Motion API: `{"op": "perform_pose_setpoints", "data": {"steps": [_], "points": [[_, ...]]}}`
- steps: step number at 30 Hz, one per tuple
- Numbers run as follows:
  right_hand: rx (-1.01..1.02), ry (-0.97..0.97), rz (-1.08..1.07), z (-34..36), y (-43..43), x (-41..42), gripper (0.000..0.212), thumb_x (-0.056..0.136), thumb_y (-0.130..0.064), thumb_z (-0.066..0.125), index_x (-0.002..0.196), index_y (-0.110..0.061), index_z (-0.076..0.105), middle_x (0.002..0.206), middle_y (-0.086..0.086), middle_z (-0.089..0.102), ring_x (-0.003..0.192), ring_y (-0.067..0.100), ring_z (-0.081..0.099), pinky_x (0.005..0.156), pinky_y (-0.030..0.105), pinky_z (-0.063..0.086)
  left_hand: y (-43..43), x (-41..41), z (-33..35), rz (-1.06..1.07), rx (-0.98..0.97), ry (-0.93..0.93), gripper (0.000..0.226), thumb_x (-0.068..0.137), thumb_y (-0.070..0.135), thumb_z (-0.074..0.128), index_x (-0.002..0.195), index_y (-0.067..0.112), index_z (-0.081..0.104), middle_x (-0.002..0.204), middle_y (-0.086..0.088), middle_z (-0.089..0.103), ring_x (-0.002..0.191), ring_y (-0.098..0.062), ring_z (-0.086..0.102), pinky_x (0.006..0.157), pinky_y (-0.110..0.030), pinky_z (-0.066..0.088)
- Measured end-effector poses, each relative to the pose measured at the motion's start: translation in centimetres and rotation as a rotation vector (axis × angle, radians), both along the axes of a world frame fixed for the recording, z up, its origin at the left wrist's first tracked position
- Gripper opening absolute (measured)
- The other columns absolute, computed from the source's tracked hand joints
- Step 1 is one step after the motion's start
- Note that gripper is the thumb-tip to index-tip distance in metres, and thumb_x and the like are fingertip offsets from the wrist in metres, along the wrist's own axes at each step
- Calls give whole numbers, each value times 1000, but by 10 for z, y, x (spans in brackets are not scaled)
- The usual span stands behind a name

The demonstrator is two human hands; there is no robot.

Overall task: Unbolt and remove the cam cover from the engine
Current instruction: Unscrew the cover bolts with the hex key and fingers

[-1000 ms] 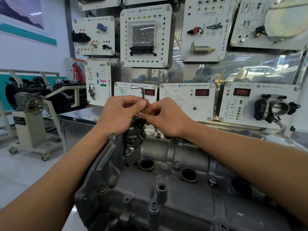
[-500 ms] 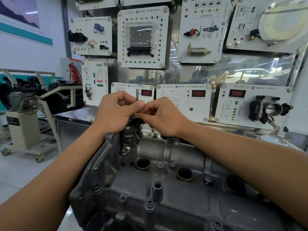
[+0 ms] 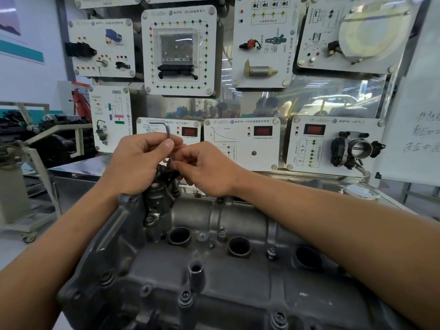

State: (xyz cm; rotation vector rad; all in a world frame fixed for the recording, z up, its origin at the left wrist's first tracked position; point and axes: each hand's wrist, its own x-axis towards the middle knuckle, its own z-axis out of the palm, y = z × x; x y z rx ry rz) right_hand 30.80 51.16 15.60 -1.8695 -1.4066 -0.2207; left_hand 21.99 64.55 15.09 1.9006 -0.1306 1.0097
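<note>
The grey cast cam cover point(image 3: 214, 277) fills the lower middle of the head view, with round plug wells and several bolts along it. A dark valve body point(image 3: 158, 201) stands at its far left corner. An L-shaped hex key point(image 3: 166, 132) stands upright above that corner, short arm pointing left. My left hand point(image 3: 137, 163) grips the key's shaft with thumb and fingers. My right hand point(image 3: 204, 170) pinches the shaft lower down, just above the valve body. The key's tip and the bolt under it are hidden by my fingers.
White training panels point(image 3: 240, 141) with sensors and displays stand upright just behind the engine, a throttle body point(image 3: 357, 148) on the right one. A steel bench edge point(image 3: 297, 176) runs behind the cover. An engine stand point(image 3: 35, 144) is at the left.
The key's short arm, hidden half a second ago, points left again above my left hand. Both hands stay at the far left corner. The camera has shifted slightly.
</note>
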Motion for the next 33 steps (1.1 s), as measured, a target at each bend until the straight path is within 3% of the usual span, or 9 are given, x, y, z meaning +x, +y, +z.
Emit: {"op": "perform_pose_setpoints", "data": {"steps": [3,8,11,16,20,23,28,33], "points": [[34,41,6,-1,0,-1,23,96,-11,64,84,9,69,62,14,57,49,7,38,52,20,35,-1,-2,-1,1,-51,-39,16,95,8,63,91,21,72,80,16,74,73,8,70,64,-5,49],[107,74,-5,-1,-1,1,19,90,-14,72,87,5,75,77,25,71,64,26,55,66,44,52,0,0,0,12,-81,-64,10,87,11,72,80,17,70,66,17,73,62,4,69,56,-7,49],[111,69,-11,-1,-3,2,17,89,-10,73,85,6,74,77,25,71,62,21,53,61,37,49,0,3,0,20,-99,-53,16,84,12,76,72,13,64,61,10,72,52,2,64,49,-9,47],[84,62,3,-1,-3,0,10,88,-2,72,89,8,72,82,20,73,61,8,56,61,22,48,1,5,2,47,-24,-35,21,83,14,76,71,12,59,71,0,70,56,1,63,56,-11,50],[33,30,4,-1,-1,-2,13,93,-3,65,89,9,67,81,25,69,68,21,56,70,39,52,2,4,-1,-24,-26,-16,7,89,16,69,83,15,67,75,1,74,63,2,67,60,-9,51],[-3,9,5,0,-2,-3,18,95,-3,61,78,4,61,66,14,56,61,18,46,61,29,43,3,3,-3,-71,-10,-8,13,97,12,60,98,18,72,80,15,77,77,4,70,67,-8,52],[-39,-18,11,0,-2,-4,24,97,-3,57,74,2,59,61,7,51,54,12,41,55,19,36,7,2,-2,-102,17,-3,30,102,6,50,104,28,70,105,6,75,103,-18,70,90,-39,55],[-38,33,10,-1,-1,-3,25,98,-5,56,81,12,60,65,11,52,59,17,43,60,26,38,8,1,-3,-76,-21,-37,28,102,9,52,98,28,71,93,8,78,99,-17,72,83,-33,58]]}}
